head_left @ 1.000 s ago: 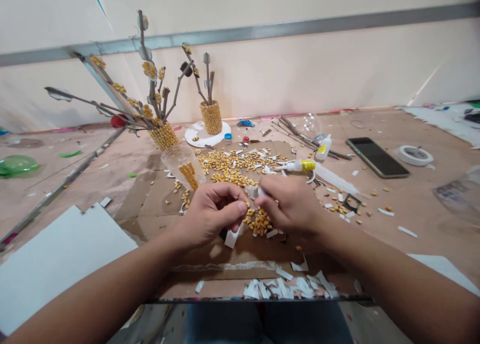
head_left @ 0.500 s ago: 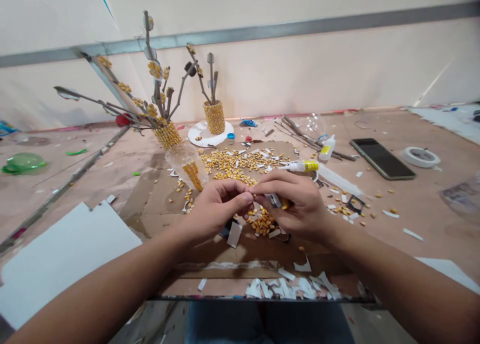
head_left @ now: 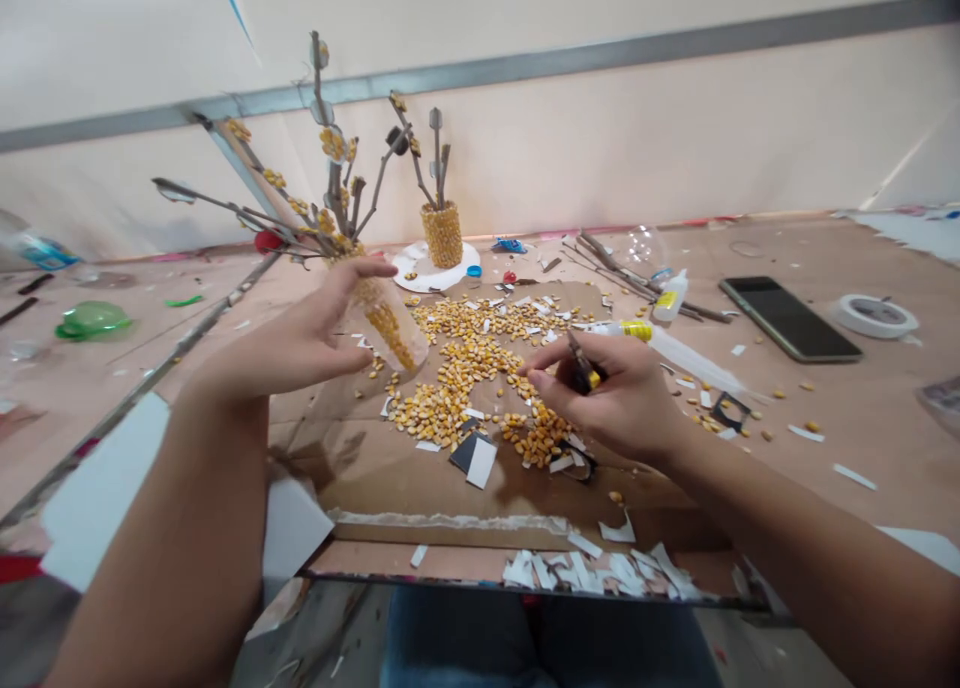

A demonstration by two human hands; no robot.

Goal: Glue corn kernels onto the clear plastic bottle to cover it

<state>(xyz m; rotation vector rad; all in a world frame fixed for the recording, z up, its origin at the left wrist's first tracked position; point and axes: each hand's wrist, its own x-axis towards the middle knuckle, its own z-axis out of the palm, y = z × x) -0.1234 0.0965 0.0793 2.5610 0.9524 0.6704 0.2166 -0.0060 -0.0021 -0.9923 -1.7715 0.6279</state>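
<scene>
My left hand (head_left: 319, 318) reaches to a clear plastic cup (head_left: 409, 340) partly covered with corn kernels. Its thumb and fingers are spread at the cup's near side; whether they touch it I cannot tell. Behind it, a corn-covered vase holds branches (head_left: 334, 183) dotted with kernel clusters. My right hand (head_left: 600, 388) hovers over loose corn kernels (head_left: 450, 408), closed around a small dark tool (head_left: 583, 363) with yellow on it and a narrow tip. Its thumb and forefinger are nearly pinched together; anything between them is too small to make out.
A second corn-covered vase (head_left: 442, 236) stands on a white disc (head_left: 409, 276). Glue bottles (head_left: 670, 296), loose sticks (head_left: 600, 258), a phone (head_left: 791, 318) and a tape roll (head_left: 876, 316) lie to the right. Paper scraps (head_left: 592, 574) line the near edge; a green plastic piece (head_left: 94, 320) lies left.
My hands have come apart from their fingertip contact over the kernels. The left has moved left and up to the plastic cup, its fingers spreading; the right stays over the kernels with the tool.
</scene>
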